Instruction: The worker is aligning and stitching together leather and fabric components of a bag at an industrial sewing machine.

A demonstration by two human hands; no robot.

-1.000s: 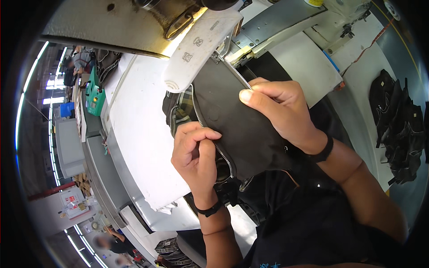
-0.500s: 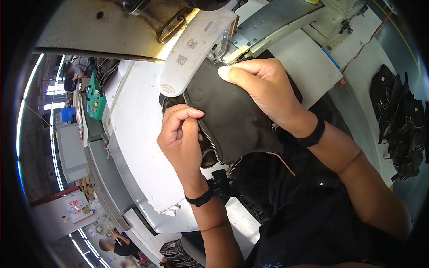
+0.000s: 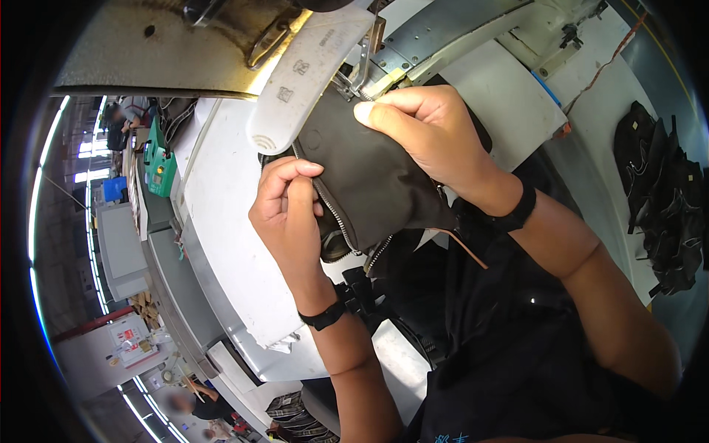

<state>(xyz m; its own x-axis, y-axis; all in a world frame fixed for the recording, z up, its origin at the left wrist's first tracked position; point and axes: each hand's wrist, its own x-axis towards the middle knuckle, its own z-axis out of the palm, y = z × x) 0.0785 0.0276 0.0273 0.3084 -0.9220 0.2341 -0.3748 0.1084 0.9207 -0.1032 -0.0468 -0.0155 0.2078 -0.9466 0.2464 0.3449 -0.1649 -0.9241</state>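
Observation:
A dark brown-grey fabric bag [image 3: 369,170] with metal-toothed zippers lies under the head of a sewing machine [image 3: 384,55]. My left hand [image 3: 288,203] pinches the bag's edge beside the long zipper [image 3: 336,210]. At the far edge, close by the presser foot [image 3: 347,83], my right hand [image 3: 428,129] grips the fabric between thumb and forefinger. A thin brown strip [image 3: 467,249] sticks out from the bag's near right corner. The needle is hidden behind the pale machine cover [image 3: 303,74].
Around the bag spreads a white worktable [image 3: 229,207]. Several black sewn pieces [image 3: 661,199] hang or lie at the right. A green device [image 3: 159,162] stands on a bench to the left. Two people [image 3: 199,402] [image 3: 129,114] are farther off at the left.
Both hands and the bag have shifted slightly left and up in the picture; the machine has shifted left too. The grip of each hand looks the same.

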